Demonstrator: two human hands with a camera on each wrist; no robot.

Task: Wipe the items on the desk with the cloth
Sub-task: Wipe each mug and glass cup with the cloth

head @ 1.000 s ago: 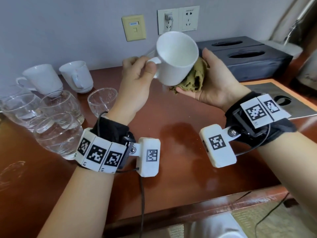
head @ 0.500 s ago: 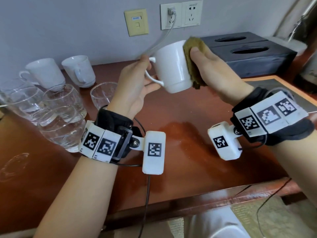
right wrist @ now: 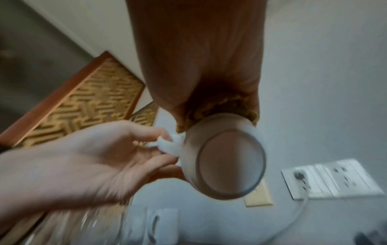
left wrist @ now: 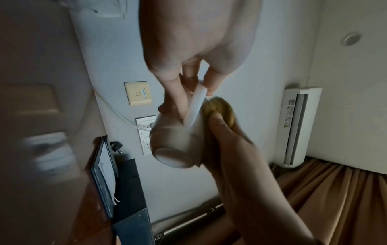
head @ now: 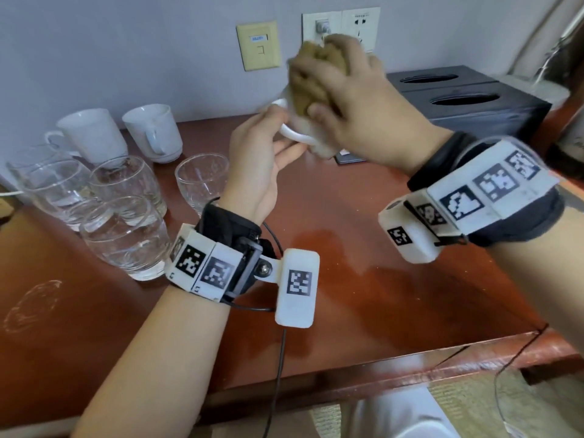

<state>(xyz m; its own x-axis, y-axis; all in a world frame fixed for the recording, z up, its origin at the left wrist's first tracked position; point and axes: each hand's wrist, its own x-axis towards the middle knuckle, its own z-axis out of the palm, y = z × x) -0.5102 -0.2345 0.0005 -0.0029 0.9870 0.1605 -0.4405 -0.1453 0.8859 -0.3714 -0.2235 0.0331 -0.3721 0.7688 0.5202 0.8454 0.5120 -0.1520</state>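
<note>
**Mug held up off the bench, cloth pressed on it**

Head view first: the left hand (head: 262, 159) pinches the handle of a white ceramic mug (head: 303, 137) and holds it in the air above the reddish-brown wooden bench (head: 363, 248). The right hand (head: 357, 102) is clamped over the mug from the top and side, gripping a bunched olive-brown cloth (head: 311, 77) against it. That hand is pretty motion-blurred, so most of the mug is hidden behind it. Off to the left on the bench sit two more white mugs (head: 91, 134) by the wall, with a cluster of clear drinking glasses (head: 126, 232) in front of them. A pair of black tissue boxes (head: 474, 102) sits at the back right, and there's a white wall socket panel (head: 344, 23) behind the hands.

Left wrist view: you see the mug (left wrist: 178, 137) from its base side, tipped over, with the left hand's fingers (left wrist: 178, 97) curled round the handle. The right hand (left wrist: 230, 140) wraps the side of the mug with the cloth (left wrist: 220, 107) poking out above the thumb. A white air conditioner unit (left wrist: 297, 126) is on the far wall.

Right wrist view: the round mug bottom (right wrist: 228, 162) faces the camera, cloth (right wrist: 209, 111) squashed between it and the right hand's palm. The left hand (right wrist: 94, 162) is there too, its fingers on the handle, but it's blurry.
</note>
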